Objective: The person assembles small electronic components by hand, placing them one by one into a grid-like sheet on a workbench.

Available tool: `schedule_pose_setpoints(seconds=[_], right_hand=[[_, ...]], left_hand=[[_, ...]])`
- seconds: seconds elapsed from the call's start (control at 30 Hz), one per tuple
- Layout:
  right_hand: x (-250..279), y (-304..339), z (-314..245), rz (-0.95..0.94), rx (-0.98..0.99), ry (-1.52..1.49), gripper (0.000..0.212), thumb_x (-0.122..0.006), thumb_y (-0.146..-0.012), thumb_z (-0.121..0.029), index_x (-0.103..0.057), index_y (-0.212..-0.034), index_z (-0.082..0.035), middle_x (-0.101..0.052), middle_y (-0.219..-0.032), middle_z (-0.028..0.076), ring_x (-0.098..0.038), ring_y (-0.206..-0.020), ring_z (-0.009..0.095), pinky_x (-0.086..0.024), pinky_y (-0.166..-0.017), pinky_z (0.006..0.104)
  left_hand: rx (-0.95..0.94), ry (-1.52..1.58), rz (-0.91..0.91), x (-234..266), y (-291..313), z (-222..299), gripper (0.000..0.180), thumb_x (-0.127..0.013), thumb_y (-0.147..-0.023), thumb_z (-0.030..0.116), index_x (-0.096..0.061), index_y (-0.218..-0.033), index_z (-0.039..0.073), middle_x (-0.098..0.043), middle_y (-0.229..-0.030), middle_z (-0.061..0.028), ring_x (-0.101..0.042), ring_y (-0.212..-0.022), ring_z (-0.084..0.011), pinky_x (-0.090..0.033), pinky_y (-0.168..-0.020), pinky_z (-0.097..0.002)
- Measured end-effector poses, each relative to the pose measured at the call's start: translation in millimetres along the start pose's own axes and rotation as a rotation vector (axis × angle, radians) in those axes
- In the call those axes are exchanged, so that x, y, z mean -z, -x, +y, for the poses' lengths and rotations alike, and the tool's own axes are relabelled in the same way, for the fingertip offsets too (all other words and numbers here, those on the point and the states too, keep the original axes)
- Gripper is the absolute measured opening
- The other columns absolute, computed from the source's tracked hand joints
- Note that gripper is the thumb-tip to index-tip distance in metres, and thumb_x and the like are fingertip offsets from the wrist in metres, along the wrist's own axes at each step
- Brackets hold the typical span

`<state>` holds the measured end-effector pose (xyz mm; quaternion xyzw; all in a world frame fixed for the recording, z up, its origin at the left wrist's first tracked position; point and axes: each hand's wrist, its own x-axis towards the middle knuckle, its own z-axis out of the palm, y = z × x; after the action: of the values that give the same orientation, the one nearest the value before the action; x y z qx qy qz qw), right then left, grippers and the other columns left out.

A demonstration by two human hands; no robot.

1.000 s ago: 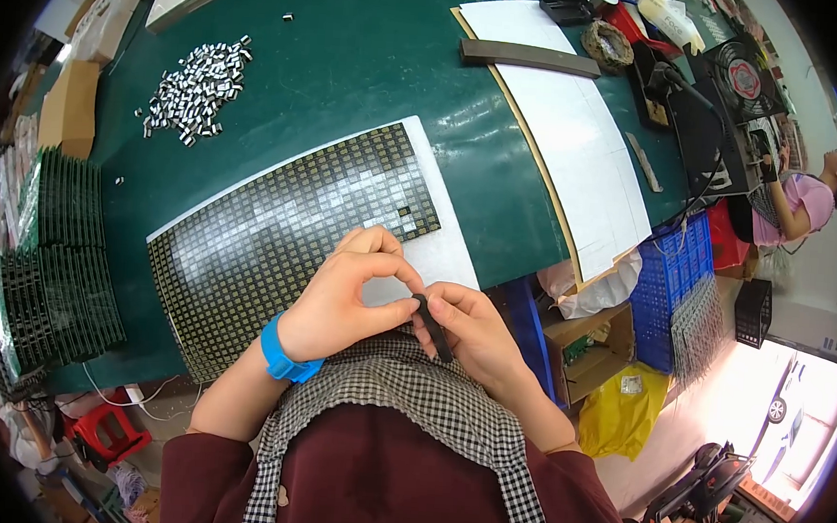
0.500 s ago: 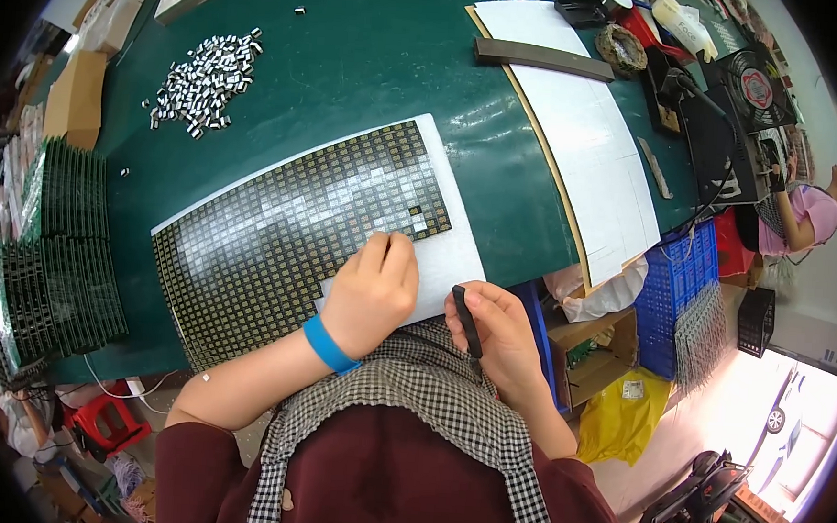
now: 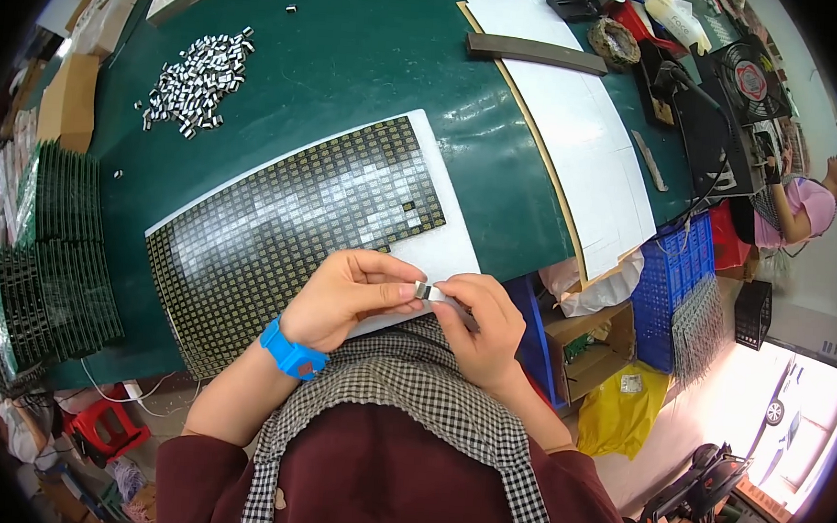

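Observation:
My left hand [image 3: 351, 294] and my right hand [image 3: 484, 321] meet over the near edge of the table. Between their fingertips is a small silvery piece [image 3: 423, 290] with a dark band, pinched from both sides. Its exact kind is too small to make out. Just beyond the hands lies a sheet of small dark square stickers [image 3: 276, 234] on white backing [image 3: 435, 253], with some squares gone at its right end. A blue wristband [image 3: 291, 352] circles my left wrist. The black strip seen earlier in my right hand does not show clearly now.
A pile of small silver-and-black pieces [image 3: 198, 80] lies at far left. Stacked green circuit boards [image 3: 65, 249] stand at the left edge. On the right are a white board [image 3: 561, 117] with a dark bar [image 3: 537, 53] across it, a fan [image 3: 744, 80] and a blue crate [image 3: 668, 286].
My left hand has left the sticker sheet and moved right to meet my right hand. Both now pinch a small silvery piece, and my right hand has turned inward.

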<state>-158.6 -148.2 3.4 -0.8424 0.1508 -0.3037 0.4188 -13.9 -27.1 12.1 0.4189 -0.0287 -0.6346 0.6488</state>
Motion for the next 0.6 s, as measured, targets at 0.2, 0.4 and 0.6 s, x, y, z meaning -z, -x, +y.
schedule_pose_setpoints(seconds=[0.2, 0.4, 0.6], right_hand=[[-2, 0, 0, 0.007, 0.046, 0.015, 0.020, -0.069, -0.070, 0.000, -0.060, -0.088, 0.000, -0.062, -0.080, 0.011, -0.060, -0.069, 0.021, -0.047, -0.058, 0.0271], [-2, 0, 0, 0.000, 0.042, -0.004, 0.020, -0.069, -0.070, 0.001, -0.060, -0.088, 0.000, -0.062, -0.080, 0.011, -0.060, -0.067, 0.020, -0.047, -0.054, 0.0262], [-2, -2, 1, -0.045, 0.073, 0.053, 0.019, -0.070, -0.070, -0.004, -0.060, -0.086, -0.001, -0.062, -0.080, 0.009, -0.061, -0.065, 0.019, -0.049, -0.053, 0.0264]], left_hand=[[-0.012, 0.011, -0.013, 1, 0, -4, 0.019, -0.060, -0.083, 0.001, -0.060, -0.100, -0.007, -0.065, -0.092, -0.0142, -0.065, -0.085, -0.0188, -0.054, -0.079, -0.0259], [0.017, 0.039, -0.027, -3, 0, -5, 0.018, -0.059, -0.083, -0.001, -0.059, -0.100, -0.007, -0.064, -0.093, -0.0139, -0.065, -0.086, -0.0189, -0.054, -0.079, -0.0261], [-0.099, -0.327, 0.105, -16, 7, 1, 0.018, -0.061, -0.081, 0.001, -0.061, -0.098, -0.007, -0.065, -0.088, -0.0128, -0.064, -0.082, -0.0148, -0.053, -0.076, -0.0230]])
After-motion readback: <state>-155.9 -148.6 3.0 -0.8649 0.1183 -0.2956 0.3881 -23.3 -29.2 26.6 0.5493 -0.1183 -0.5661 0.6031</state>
